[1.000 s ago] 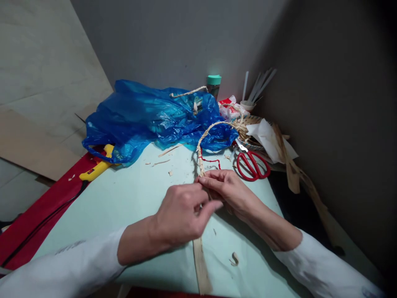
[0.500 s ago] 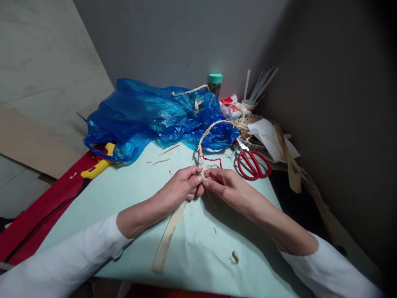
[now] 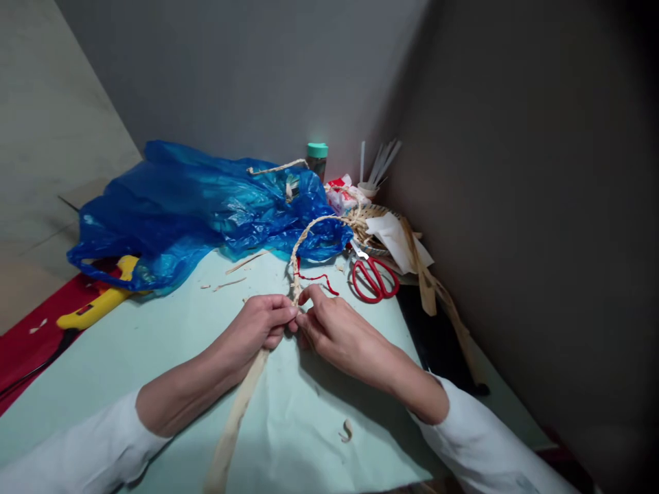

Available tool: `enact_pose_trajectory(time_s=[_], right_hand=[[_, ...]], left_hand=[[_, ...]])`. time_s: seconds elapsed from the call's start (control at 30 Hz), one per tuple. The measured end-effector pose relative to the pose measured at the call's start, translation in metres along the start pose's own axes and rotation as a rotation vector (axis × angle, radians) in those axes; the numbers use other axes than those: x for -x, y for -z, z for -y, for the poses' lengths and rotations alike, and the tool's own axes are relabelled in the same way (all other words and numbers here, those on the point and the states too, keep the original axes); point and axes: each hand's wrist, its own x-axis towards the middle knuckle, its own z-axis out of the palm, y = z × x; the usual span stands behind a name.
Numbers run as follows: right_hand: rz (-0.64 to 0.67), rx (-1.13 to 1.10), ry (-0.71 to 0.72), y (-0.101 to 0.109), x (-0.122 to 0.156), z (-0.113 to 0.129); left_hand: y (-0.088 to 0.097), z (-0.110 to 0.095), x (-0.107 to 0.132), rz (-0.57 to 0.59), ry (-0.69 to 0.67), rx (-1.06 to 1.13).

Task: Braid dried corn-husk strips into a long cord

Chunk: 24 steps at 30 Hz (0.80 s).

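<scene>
A pale braided cord [image 3: 305, 237] of dried plant fibre arches from the basket down to my fingers. My left hand [image 3: 265, 321] is closed, pinching the cord's near end between thumb and fingers. Beneath that hand a flat, pale fibre strip [image 3: 237, 418] trails toward me. My right hand [image 3: 327, 326] meets the left at the same spot, its thumb and fingers closed on the cord's end; the exact grip is partly hidden. A red thread [image 3: 322, 277] lies beside the braid.
Red-handled scissors [image 3: 375, 280] lie right of my hands. Behind are a blue plastic bag [image 3: 206, 206], a green-lidded jar [image 3: 317, 159], a woven basket [image 3: 381, 237] and a cup of white sticks [image 3: 369, 189]. A yellow-handled tool [image 3: 97, 307] is at left, and walls stand behind and right.
The whole view has shifted, so things appear further left. Both hands stay together at the braid's end; my right index finger has lifted and bent more.
</scene>
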Motion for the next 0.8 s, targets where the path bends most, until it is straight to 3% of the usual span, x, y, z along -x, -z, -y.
enact_pose_trajectory(time_s=[0.1,0.17,0.27,0.33,0.43,0.53,0.63,0.73,0.8], right_hand=[[0.003,0.089,-0.018,0.014,-0.002,-0.001],[-0.104,0.239,-0.091,0.031,-0.003,-0.008],[-0.422,0.575,-0.382,0.063,-0.001,-0.03],[-0.546,0.715,-0.556,0.08,0.002,-0.053],[-0.52,0.76,-0.727,0.092,0.004,-0.085],[-0.441,0.737,-0.753,0.09,0.002,-0.102],[-0.456,0.733,-0.73,0.089,0.001,-0.104],[-0.544,0.686,-0.682,0.094,0.0,-0.104],[-0.681,0.568,-0.612,0.099,0.0,-0.105]], left_hand=[[0.001,0.0,0.0,0.006,0.02,0.007],[0.002,0.0,0.001,-0.001,0.029,-0.001],[0.0,-0.003,0.003,-0.017,0.023,-0.008],[0.0,-0.004,0.003,-0.019,0.006,-0.003],[0.001,-0.004,0.003,-0.001,-0.002,0.029],[0.003,-0.002,0.001,0.01,0.02,0.069],[0.005,-0.001,-0.001,0.016,0.033,0.11],[0.006,-0.001,-0.002,0.03,0.026,0.133],[0.006,-0.002,-0.002,0.041,0.021,0.138]])
